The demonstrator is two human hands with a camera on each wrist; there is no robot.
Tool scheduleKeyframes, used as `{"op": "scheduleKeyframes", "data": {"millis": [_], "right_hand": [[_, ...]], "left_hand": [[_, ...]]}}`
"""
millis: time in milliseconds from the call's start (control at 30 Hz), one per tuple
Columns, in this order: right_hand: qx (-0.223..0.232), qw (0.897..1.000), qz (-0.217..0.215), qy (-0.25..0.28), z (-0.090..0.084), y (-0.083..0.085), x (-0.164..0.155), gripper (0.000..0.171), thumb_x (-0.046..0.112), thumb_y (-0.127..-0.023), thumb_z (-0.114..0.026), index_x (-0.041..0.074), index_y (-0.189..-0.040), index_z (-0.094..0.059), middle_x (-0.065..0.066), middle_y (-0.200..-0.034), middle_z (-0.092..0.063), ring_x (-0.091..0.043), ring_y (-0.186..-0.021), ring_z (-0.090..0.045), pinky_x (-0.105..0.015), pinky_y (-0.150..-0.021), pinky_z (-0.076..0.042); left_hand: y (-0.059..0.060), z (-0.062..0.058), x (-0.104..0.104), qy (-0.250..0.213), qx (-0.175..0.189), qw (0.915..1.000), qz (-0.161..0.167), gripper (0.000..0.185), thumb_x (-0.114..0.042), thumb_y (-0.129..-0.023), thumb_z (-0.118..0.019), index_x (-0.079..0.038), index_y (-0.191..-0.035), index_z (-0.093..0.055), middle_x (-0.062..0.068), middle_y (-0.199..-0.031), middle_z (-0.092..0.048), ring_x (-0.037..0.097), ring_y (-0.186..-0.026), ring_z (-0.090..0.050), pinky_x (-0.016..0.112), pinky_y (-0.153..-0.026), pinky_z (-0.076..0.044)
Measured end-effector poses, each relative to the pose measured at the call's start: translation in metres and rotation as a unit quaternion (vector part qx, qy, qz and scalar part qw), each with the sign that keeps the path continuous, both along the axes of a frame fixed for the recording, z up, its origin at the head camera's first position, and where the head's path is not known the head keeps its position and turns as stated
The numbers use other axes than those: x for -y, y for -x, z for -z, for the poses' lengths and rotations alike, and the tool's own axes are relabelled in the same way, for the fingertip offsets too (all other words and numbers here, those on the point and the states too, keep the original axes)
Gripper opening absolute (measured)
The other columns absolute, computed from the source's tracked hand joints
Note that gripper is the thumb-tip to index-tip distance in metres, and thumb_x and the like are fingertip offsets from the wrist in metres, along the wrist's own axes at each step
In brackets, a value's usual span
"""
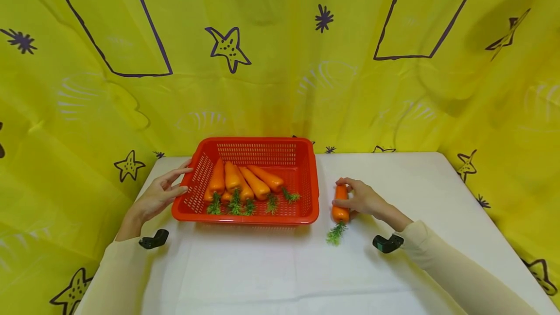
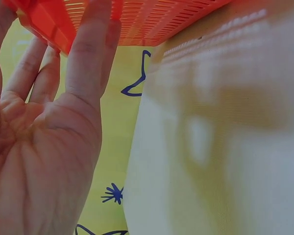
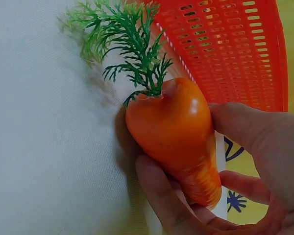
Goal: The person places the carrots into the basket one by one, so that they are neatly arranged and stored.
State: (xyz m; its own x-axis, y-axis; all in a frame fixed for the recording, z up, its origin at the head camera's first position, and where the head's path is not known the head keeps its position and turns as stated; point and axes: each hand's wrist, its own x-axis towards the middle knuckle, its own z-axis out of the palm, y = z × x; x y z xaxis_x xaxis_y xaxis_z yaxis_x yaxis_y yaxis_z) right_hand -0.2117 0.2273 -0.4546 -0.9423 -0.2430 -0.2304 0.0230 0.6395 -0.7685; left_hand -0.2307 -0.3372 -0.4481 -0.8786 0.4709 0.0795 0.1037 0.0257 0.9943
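A toy carrot (image 1: 340, 204) with green plastic leaves is pinched between the thumb and fingers of my right hand (image 1: 363, 199), close over the white table to the right of the basket. In the right wrist view the carrot (image 3: 174, 127) has its leafy end up and away from the palm, the fingers round its narrow part. My left hand (image 1: 159, 196) is at the left side of the red plastic basket (image 1: 245, 218), its fairly straight fingers (image 2: 85, 58) right at the rim. Several more carrots (image 1: 253, 183) lie in the basket's left and middle, leaves toward the front.
The table (image 1: 245, 271) has a white cover. A yellow curtain (image 1: 280, 86) with purple drawings hangs behind and along both sides. Dark wrist cameras (image 1: 388, 243) stick out from both sleeves.
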Motion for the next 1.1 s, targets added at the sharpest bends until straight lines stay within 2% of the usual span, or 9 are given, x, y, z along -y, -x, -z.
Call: {"op": "scheduleKeyframes", "data": {"millis": [133, 167, 300, 400, 467, 567, 800, 1100], "right_hand": [[0.001, 1.000, 0.007, -0.001, 0.0000, -0.0014, 0.0001, 0.069, 0.023, -0.088, -0.084, 0.000, -0.144, -0.051, -0.027, -0.124, -0.050, -0.024, -0.079, -0.063, -0.036, -0.061, -0.061], [0.001, 1.000, 0.008, -0.001, 0.0000, -0.0015, 0.0001, 0.070, 0.023, -0.088, -0.084, -0.001, -0.144, -0.051, -0.028, -0.124, -0.050, -0.024, -0.079, -0.063, -0.036, -0.061, -0.061], [0.001, 1.000, 0.007, -0.003, -0.0003, -0.0013, -0.0003, 0.070, 0.023, -0.088, -0.084, 0.000, -0.145, -0.051, -0.027, -0.124, -0.050, -0.025, -0.080, -0.063, -0.036, -0.061, -0.061], [0.001, 1.000, 0.005, -0.003, -0.0005, -0.0008, -0.0004, 0.070, 0.023, -0.088, -0.084, 0.000, -0.145, -0.051, -0.027, -0.124, -0.050, -0.026, -0.081, -0.063, -0.036, -0.061, -0.062], [0.000, 1.000, 0.005, -0.005, -0.0007, -0.0007, -0.0003, 0.070, 0.023, -0.088, -0.084, 0.000, -0.145, -0.051, -0.027, -0.124, -0.050, -0.026, -0.083, -0.063, -0.036, -0.061, -0.062], [0.000, 1.000, 0.002, -0.008, -0.0004, -0.0005, 0.0000, 0.070, 0.024, -0.088, -0.084, 0.000, -0.144, -0.051, -0.027, -0.124, -0.050, -0.027, -0.084, -0.062, -0.036, -0.062, -0.061], [0.003, 1.000, -0.002, 0.003, -0.0014, -0.0009, 0.0001, 0.069, 0.021, -0.088, -0.084, -0.001, -0.145, -0.051, -0.027, -0.122, -0.049, -0.024, -0.079, -0.063, -0.037, -0.061, -0.062], [0.005, 1.000, -0.003, 0.013, -0.0001, -0.0009, -0.0038, 0.067, 0.019, -0.088, -0.083, -0.001, -0.143, -0.052, -0.028, -0.124, -0.051, -0.026, -0.082, -0.062, -0.037, -0.062, -0.062]], "left_hand": [[-0.0011, -0.0024, -0.0020, 0.002, 0.006, 1.0000, -0.003, 0.052, 0.007, -0.103, -0.053, 0.005, -0.153, -0.039, 0.007, -0.173, 0.002, 0.036, -0.156, -0.007, 0.026, -0.103, -0.050], [-0.0013, -0.0026, -0.0022, 0.003, 0.007, 1.0000, -0.003, 0.052, 0.007, -0.103, -0.053, 0.005, -0.153, -0.038, 0.007, -0.173, 0.003, 0.036, -0.156, -0.007, 0.026, -0.103, -0.050], [-0.0010, -0.0019, -0.0022, 0.003, 0.009, 0.9999, -0.006, 0.052, 0.006, -0.103, -0.053, 0.003, -0.154, -0.039, 0.006, -0.174, 0.002, 0.018, -0.154, -0.023, 0.027, -0.102, -0.050], [-0.0002, -0.0010, -0.0019, 0.003, 0.005, 1.0000, -0.006, 0.053, 0.005, -0.103, -0.054, 0.002, -0.154, -0.040, 0.007, -0.174, 0.002, 0.004, -0.141, -0.042, 0.027, -0.101, -0.051], [0.0004, -0.0004, -0.0017, 0.002, 0.001, 1.0000, -0.004, 0.053, 0.005, -0.103, -0.054, 0.003, -0.154, -0.039, 0.007, -0.173, 0.001, 0.000, -0.135, -0.047, 0.027, -0.101, -0.051], [0.0009, -0.0002, -0.0011, 0.004, -0.004, 1.0000, -0.002, 0.053, 0.005, -0.103, -0.054, 0.003, -0.154, -0.039, 0.007, -0.174, 0.001, -0.003, -0.134, -0.047, 0.026, -0.101, -0.051], [0.0011, -0.0010, 0.0006, 0.000, -0.016, 0.9999, 0.000, 0.050, 0.009, -0.101, -0.054, 0.008, -0.149, -0.042, 0.010, -0.173, -0.005, 0.011, -0.126, -0.061, 0.029, -0.098, -0.054], [0.0013, -0.0056, -0.0007, 0.000, -0.012, 0.9999, -0.002, 0.049, 0.010, -0.100, -0.056, 0.010, -0.148, -0.043, 0.008, -0.172, -0.012, 0.014, -0.123, -0.063, 0.030, -0.097, -0.055]]}}
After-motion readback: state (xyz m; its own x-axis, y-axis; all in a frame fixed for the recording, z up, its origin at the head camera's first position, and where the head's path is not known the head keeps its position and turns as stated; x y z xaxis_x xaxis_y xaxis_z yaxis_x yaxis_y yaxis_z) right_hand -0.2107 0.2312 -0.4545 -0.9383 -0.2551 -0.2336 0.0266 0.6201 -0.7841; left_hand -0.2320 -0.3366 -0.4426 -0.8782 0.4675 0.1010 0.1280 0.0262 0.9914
